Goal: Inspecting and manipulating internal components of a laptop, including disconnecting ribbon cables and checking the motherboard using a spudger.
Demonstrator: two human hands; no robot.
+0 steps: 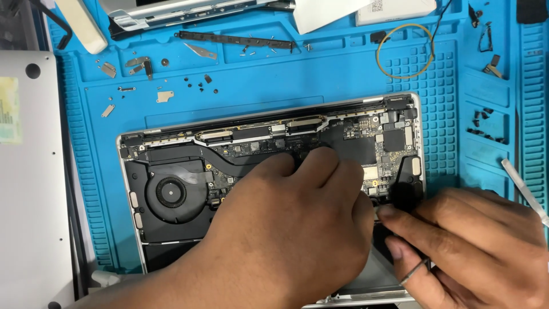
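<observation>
Left hand is lying palm-down across the middle of the opened laptop, fingers spread flat over the board and gripping nothing as far as I'm seeing; it's just bracing. Right hand is pinching its fingertips shut on a small dark tool near the board's right edge, just beside the right speaker area; the tip is hidden, so I'm not telling exactly what it's touching.

My take on doing this bit well: I'd be keeping that left palm light, resting on the case edge rather than pressing on chips; I'd be holding the tool low and steady, going slow, since connectors here are looking tiny and fragile.

Materials: the shell is brushed silver metal with rounded corners; the fan is matte black plastic, round, sitting at the left; a dark heat pipe is curving across the top. The mat is soft blue silicone with ribbed grids and trays; loose screws, little metal brackets and a thin rubber band are lying on it, well apart from the hands.
</observation>
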